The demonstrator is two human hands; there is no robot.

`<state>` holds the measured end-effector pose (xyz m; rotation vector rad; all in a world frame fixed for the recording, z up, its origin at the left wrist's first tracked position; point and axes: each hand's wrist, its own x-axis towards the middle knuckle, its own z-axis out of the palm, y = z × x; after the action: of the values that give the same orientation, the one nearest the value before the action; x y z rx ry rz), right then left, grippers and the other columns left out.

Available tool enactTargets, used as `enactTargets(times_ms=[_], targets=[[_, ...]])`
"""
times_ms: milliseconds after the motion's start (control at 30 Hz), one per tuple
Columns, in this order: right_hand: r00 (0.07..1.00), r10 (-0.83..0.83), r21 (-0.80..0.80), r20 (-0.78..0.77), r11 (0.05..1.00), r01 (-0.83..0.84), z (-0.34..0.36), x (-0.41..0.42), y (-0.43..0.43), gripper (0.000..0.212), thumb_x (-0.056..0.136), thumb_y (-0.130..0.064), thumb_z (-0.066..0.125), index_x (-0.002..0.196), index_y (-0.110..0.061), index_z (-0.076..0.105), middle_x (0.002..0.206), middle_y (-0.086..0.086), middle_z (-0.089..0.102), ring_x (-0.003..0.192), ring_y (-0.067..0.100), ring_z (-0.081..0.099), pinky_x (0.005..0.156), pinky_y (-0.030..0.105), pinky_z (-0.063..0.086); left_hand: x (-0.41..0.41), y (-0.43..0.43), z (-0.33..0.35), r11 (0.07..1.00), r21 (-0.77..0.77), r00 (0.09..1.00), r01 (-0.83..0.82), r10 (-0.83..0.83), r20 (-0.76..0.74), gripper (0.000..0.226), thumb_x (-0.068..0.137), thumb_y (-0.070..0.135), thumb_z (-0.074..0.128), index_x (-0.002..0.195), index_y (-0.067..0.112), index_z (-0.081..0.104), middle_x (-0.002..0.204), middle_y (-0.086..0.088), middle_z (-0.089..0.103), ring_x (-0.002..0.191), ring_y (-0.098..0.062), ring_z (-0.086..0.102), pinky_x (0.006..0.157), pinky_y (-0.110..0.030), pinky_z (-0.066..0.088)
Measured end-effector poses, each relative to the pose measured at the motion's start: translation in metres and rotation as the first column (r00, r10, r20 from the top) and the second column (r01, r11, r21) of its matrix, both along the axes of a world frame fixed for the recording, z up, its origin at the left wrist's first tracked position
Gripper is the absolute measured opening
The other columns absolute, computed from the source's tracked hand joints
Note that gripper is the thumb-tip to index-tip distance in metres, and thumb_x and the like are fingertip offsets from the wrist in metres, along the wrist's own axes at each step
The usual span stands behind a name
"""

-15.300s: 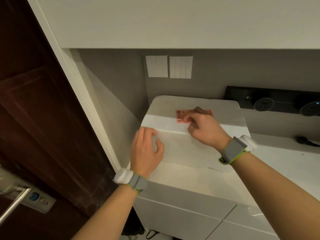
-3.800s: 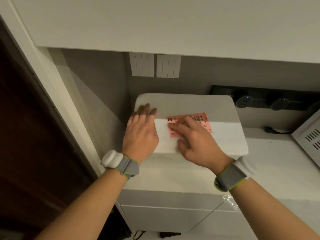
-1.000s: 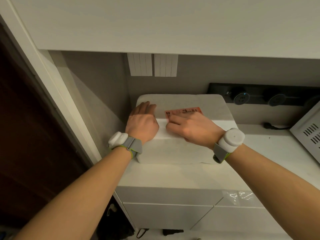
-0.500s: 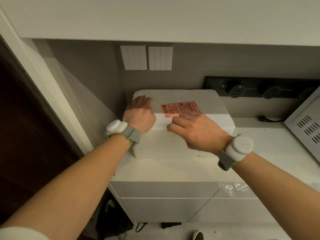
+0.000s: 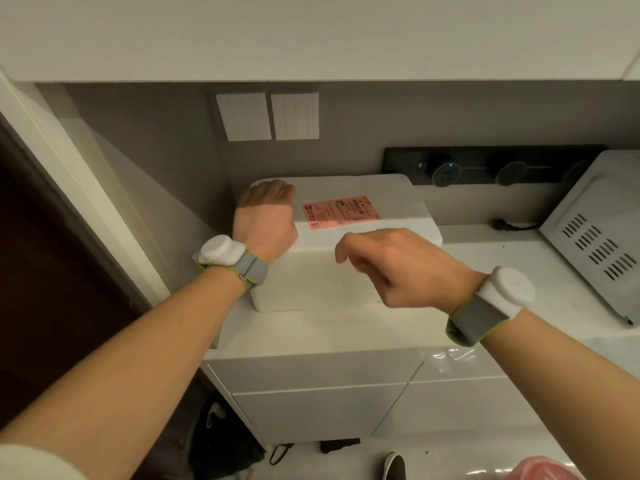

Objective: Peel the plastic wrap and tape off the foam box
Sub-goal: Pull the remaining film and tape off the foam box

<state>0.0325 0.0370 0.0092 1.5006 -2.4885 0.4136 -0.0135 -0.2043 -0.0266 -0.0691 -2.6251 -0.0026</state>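
Foam box (image 5: 311,278), left hand (image 5: 265,221) on top, grip seemingly flat, right hand (image 5: 405,268) hovering, loosely curled, empty

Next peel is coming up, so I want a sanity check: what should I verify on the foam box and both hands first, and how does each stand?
1. Foam box steadied: ok, left hand rests on its top left corner.
2. Right hand free: ok, it hovers at the box's front, fingers loosely curled, grip on nothing.
3. Pink label uncovered: ok, neither hand covers it.
4. Loose tape or wrap edge to catch: cannot tell, none shows.
5. Box seated flat on countertop: ok.
6. Room on the right: ok, vented appliance stands apart from the box.
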Motion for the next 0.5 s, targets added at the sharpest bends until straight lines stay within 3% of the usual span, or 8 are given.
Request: enactTargets(times_ms=[67, 100, 133, 200, 233, 267, 333, 500], targets=[[0.996, -0.04, -0.023, 0.079, 0.999, 0.042, 0.005, -0.002, 0.007, 0.043, 0.078, 0.007, 0.055, 0.114, -0.016, 0.055, 0.079, -0.008, 0.059, 0.066, 0.017, 0.05, 0.061, 0.042, 0.048, 0.015, 0.012, 0.008, 0.946, 0.233, 0.974, 0.224, -0.208, -0.091, 0.04, 0.077, 0.004, 0.049, 0.114, 0.014, 0.065, 0.118, -0.006, 0.06, 0.108, -0.027, 0.057, 0.091, -0.036, 0.048], [0.991, -0.057, -0.037, 0.117, 0.997, 0.062, 0.008, -0.003, 0.012, 0.043, 0.078, 0.007, 0.054, 0.115, -0.017, 0.054, 0.078, -0.008, 0.06, 0.066, 0.014, 0.048, 0.062, 0.041, 0.048, 0.023, 0.022, 0.012, 0.826, 0.441, 0.934, 0.351, -0.345, -0.097, 0.043, 0.075, 0.001, 0.048, 0.111, 0.014, 0.066, 0.115, -0.004, 0.061, 0.106, -0.022, 0.059, 0.092, -0.032, 0.049], [0.987, -0.071, -0.045, 0.143, 0.996, 0.078, 0.01, -0.004, 0.017, 0.043, 0.078, 0.008, 0.053, 0.115, -0.016, 0.053, 0.078, -0.008, 0.06, 0.066, 0.013, 0.047, 0.062, 0.041, 0.048, 0.033, 0.032, 0.015, 0.644, 0.65, 0.873, 0.403, -0.483, -0.063, 0.047, 0.071, -0.001, 0.046, 0.111, 0.014, 0.066, 0.113, -0.003, 0.063, 0.107, -0.018, 0.061, 0.094, -0.029, 0.049], [0.981, -0.101, -0.038, 0.164, 0.993, 0.109, 0.01, -0.005, 0.026, 0.041, 0.079, 0.008, 0.052, 0.114, -0.014, 0.053, 0.078, -0.007, 0.061, 0.067, 0.017, 0.05, 0.063, 0.042, 0.048, 0.05, 0.051, 0.015, 0.341, 0.905, 0.722, 0.255, -0.69, 0.056, 0.055, 0.068, 0.003, 0.046, 0.119, 0.014, 0.061, 0.116, -0.005, 0.065, 0.11, -0.015, 0.062, 0.097, -0.029, 0.049], [0.979, -0.118, -0.026, 0.167, 0.992, 0.124, 0.009, -0.005, 0.03, 0.04, 0.079, 0.008, 0.052, 0.113, -0.013, 0.053, 0.078, -0.007, 0.062, 0.067, 0.02, 0.052, 0.063, 0.043, 0.048, 0.055, 0.057, 0.012, 0.279, 0.949, 0.651, 0.147, -0.749, 0.12, 0.056, 0.068, 0.005, 0.047, 0.122, 0.014, 0.058, 0.117, -0.007, 0.066, 0.111, -0.017, 0.063, 0.098, -0.032, 0.049], [0.977, -0.135, -0.01, 0.168, 0.99, 0.139, 0.008, -0.005, 0.033, 0.039, 0.08, 0.007, 0.052, 0.113, -0.013, 0.053, 0.078, -0.006, 0.063, 0.068, 0.021, 0.053, 0.063, 0.043, 0.048, 0.058, 0.062, 0.008, 0.254, 0.964, 0.592, 0.076, -0.79, 0.161, 0.054, 0.069, 0.006, 0.049, 0.123, 0.013, 0.056, 0.116, -0.01, 0.067, 0.11, -0.02, 0.064, 0.099, -0.036, 0.049], [0.972, -0.167, 0.03, 0.163, 0.986, 0.165, 0.005, -0.004, 0.039, 0.041, 0.079, 0.005, 0.052, 0.115, -0.015, 0.052, 0.08, -0.008, 0.063, 0.069, 0.02, 0.052, 0.063, 0.041, 0.048, 0.061, 0.072, 0.0, 0.292, 0.955, 0.549, 0.051, -0.807, 0.218, 0.043, 0.077, 0.009, 0.057, 0.12, 0.012, 0.056, 0.106, -0.009, 0.071, 0.101, -0.023, 0.068, 0.099, -0.041, 0.05], [0.963, -0.225, 0.139, 0.147, 0.969, 0.205, -0.01, -0.004, 0.052, 0.05, 0.08, 0.002, 0.051, 0.124, -0.022, 0.049, 0.084, -0.009, 0.063, 0.071, 0.017, 0.052, 0.061, 0.039, 0.048, 0.062, 0.097, -0.02, 0.513, 0.847, 0.635, 0.14, -0.703, 0.32, 0.009, 0.085, 0.02, 0.069, 0.093, 0.024, 0.068, 0.083, -0.001, 0.072, 0.073, -0.017, 0.071, 0.085, -0.045, 0.056]])
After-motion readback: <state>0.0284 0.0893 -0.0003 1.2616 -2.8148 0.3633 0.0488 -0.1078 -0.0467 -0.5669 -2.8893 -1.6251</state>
